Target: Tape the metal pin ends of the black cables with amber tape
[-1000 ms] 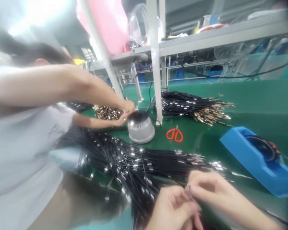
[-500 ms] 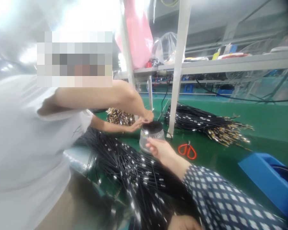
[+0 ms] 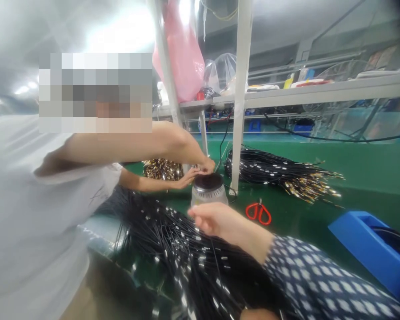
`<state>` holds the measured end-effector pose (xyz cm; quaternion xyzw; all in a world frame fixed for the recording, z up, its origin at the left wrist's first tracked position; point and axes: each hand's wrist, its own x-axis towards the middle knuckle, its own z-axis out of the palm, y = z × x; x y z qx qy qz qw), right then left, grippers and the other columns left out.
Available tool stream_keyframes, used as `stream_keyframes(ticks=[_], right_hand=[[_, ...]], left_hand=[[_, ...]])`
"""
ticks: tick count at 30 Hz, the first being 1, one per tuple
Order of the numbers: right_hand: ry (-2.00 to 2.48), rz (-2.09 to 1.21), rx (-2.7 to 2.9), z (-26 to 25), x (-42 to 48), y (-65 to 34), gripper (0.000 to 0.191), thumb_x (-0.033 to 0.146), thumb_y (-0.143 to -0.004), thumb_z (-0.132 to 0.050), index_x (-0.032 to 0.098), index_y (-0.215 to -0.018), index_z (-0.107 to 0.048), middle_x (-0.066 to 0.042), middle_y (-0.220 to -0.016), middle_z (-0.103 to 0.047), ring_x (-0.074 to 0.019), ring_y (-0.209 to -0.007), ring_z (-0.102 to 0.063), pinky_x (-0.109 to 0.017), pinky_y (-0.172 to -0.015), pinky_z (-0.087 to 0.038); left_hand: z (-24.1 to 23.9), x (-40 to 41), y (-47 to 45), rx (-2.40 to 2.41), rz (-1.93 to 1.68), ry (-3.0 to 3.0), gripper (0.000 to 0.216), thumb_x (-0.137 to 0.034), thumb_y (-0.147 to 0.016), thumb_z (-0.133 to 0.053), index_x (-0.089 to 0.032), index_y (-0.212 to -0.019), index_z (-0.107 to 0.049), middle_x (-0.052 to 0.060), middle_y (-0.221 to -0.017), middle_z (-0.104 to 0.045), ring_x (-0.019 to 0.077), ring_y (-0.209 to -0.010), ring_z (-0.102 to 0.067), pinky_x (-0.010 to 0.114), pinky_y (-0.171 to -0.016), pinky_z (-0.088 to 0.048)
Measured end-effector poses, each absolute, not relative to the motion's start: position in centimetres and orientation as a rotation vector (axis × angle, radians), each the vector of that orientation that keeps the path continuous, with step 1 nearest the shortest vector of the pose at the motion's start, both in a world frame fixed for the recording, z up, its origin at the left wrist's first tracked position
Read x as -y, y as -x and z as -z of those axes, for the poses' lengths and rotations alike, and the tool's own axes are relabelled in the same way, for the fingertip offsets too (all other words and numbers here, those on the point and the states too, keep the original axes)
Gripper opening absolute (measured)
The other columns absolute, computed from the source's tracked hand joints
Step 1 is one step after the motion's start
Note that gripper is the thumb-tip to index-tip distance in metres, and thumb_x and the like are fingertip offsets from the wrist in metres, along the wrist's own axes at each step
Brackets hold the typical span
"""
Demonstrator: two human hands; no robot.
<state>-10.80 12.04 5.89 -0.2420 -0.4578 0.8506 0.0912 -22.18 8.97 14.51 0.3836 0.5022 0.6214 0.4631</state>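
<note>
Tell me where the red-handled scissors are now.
In the head view, the red-handled scissors lie right of centre on the green tabletop, between the grey round device and the blue plastic dispenser.

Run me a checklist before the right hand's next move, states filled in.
1. Right hand in plain view: ok, in front of the grey device.
2. Nothing held in its fingers: cannot tell; they are drawn together.
3. Left hand in full view: not ok, only a sliver at the bottom edge.
4. Device free of other hands: not ok, a co-worker's hands are at its dark top.
5. Red-handled tool uncovered at the handles: ok, right of the device.
</note>
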Motion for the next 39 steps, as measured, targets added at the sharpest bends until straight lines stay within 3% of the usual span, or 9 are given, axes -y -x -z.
stream_keyframes(ticks=[2, 4, 7, 9, 13, 22, 30, 35, 39], right_hand=[[0.63, -2.362, 1.656, -5.9, -12.0, 6.7, 0.019, 0.027, -0.084, -0.068, 0.009, -0.077, -0.068, 0.001, -0.049, -0.059, -0.005, -0.04, -0.047, -0.015, -0.042, -0.034], [0.654, -2.099, 1.931, -5.7, -12.3, 2.3, 0.037, 0.045, -0.088, -0.06, 0.01, -0.077, -0.069, 0.003, -0.045, -0.055, -0.0052, -0.037, -0.041, -0.017, -0.041, -0.031], [0.808, -1.804, 2.206, -5.8, -12.8, -3.8, 0.061, 0.061, -0.092, -0.042, 0.01, -0.076, -0.071, 0.003, -0.043, -0.05, -0.006, -0.037, -0.036, -0.019, -0.042, -0.029], [0.924, -1.684, 2.322, -6.1, -12.7, -6.9, 0.069, 0.064, -0.094, -0.033, 0.01, -0.074, -0.072, 0.002, -0.043, -0.049, -0.007, -0.038, -0.037, -0.021, -0.045, -0.031], [1.084, -1.517, 2.489, -7.1, -11.9, -10.5, 0.077, 0.064, -0.096, -0.024, 0.012, -0.074, -0.076, 0.0, -0.045, -0.049, -0.0089, -0.043, -0.043, -0.022, -0.051, -0.037], [1.148, -1.347, 2.647, -8.0, -10.0, -12.2, 0.069, 0.058, -0.096, -0.032, 0.014, -0.063, -0.073, -0.002, -0.054, -0.062, -0.0102, -0.047, -0.051, -0.024, -0.053, -0.036], [1.29, -1.678, 2.004, -1.7, -10.2, -13.4, 0.066, 0.061, -0.095, -0.033, 0.01, -0.087, -0.076, 0.0, -0.053, -0.053, -0.0087, -0.047, -0.045, -0.022, -0.051, -0.038], [1.033, -1.737, 1.687, 0.0, -7.5, -13.3, 0.048, 0.057, -0.084, -0.057, 0.012, -0.091, -0.073, -0.008, -0.086, -0.07, -0.0146, -0.074, -0.061, -0.025, -0.066, -0.046], [1.068, -1.715, 1.54, -0.2, -6.2, -12.9, 0.03, 0.042, -0.074, -0.073, 0.014, -0.082, -0.073, -0.007, -0.083, -0.073, -0.0175, -0.077, -0.064, -0.029, -0.072, -0.048]], left_hand=[[-10.2, -6.6, 18.5, -1.198, -1.483, -0.928, 0.039, -0.038, -0.087, -0.064, -0.02, -0.122, -0.059, 0.007, -0.122, -0.062, 0.0265, -0.1, -0.062, 0.045, -0.078, -0.057], [-5.6, -3.9, 14.0, -1.142, -1.393, -0.903, 0.032, -0.035, -0.089, -0.063, -0.021, -0.118, -0.06, 0.009, -0.118, -0.063, 0.0247, -0.097, -0.064, 0.042, -0.076, -0.056], [0.1, -0.4, 7.8, -1.032, -1.221, -0.861, 0.027, -0.041, -0.09, -0.062, -0.014, -0.095, -0.062, 0.002, -0.079, -0.067, 0.0114, -0.055, -0.059, 0.024, -0.048, -0.049], [1.9, 1.0, 5.3, -0.966, -1.177, -0.76, 0.042, -0.055, -0.082, -0.065, -0.015, -0.078, -0.054, 0.0, -0.059, -0.063, 0.0038, -0.035, -0.043, 0.015, -0.034, -0.031], [1.6, 0.8, 4.0, -1.131, -1.218, -0.737, 0.035, -0.05, -0.082, -0.066, -0.017, -0.085, -0.055, -0.003, -0.058, -0.061, 0.0028, -0.032, -0.04, 0.013, -0.03, -0.028], [-0.5, -0.7, 2.9, -1.391, -1.167, -0.906, 0.025, -0.038, -0.075, -0.075, -0.015, -0.077, -0.065, -0.004, -0.052, -0.056, 0.0018, -0.033, -0.034, 0.013, -0.03, -0.021], [-0.2, -0.6, 2.7, -1.29, -1.251, -0.549, 0.032, -0.036, -0.065, -0.083, -0.014, -0.065, -0.06, -0.005, -0.047, -0.054, 0.0007, -0.031, -0.032, 0.012, -0.032, -0.022], [0.0, -0.6, 2.6, -1.308, -1.241, -0.568, 0.032, -0.038, -0.066, -0.082, -0.014, -0.065, -0.06, -0.005, -0.048, -0.054, 0.0019, -0.03, -0.034, 0.013, -0.03, -0.024], [0.4, -0.5, 2.5, -1.316, -1.225, -0.653, 0.028, -0.037, -0.072, -0.078, -0.014, -0.073, -0.062, -0.005, -0.05, -0.055, 0.0032, -0.031, -0.035, 0.014, -0.029, -0.025]])
